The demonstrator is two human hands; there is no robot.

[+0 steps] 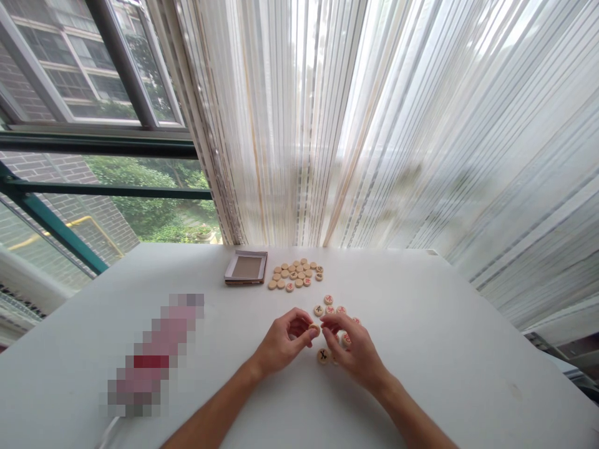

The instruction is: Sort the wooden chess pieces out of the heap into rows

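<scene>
My left hand [286, 340] pinches a round wooden Chinese chess piece [314, 329] between thumb and fingers, over the white table. Close on its right, my right hand [353, 349] has its thumb and forefinger apart beside that piece; I see nothing held between them. Around and partly under the right hand lie several Chinese chess pieces with red or black characters, among them a black-marked piece [323, 356] in front and a red-marked piece [329, 300] behind. The right hand hides some of this group. Farther back is a cluster of pieces [299, 269], many showing plain faces.
A shallow open box [227, 278] sits at the back, left of the far cluster. On the left of the white table [421, 374] lies a blurred pinkish object [156, 349] with a white cord. Striped sheer curtains [290, 125] and an open window [107, 140] border the far edge.
</scene>
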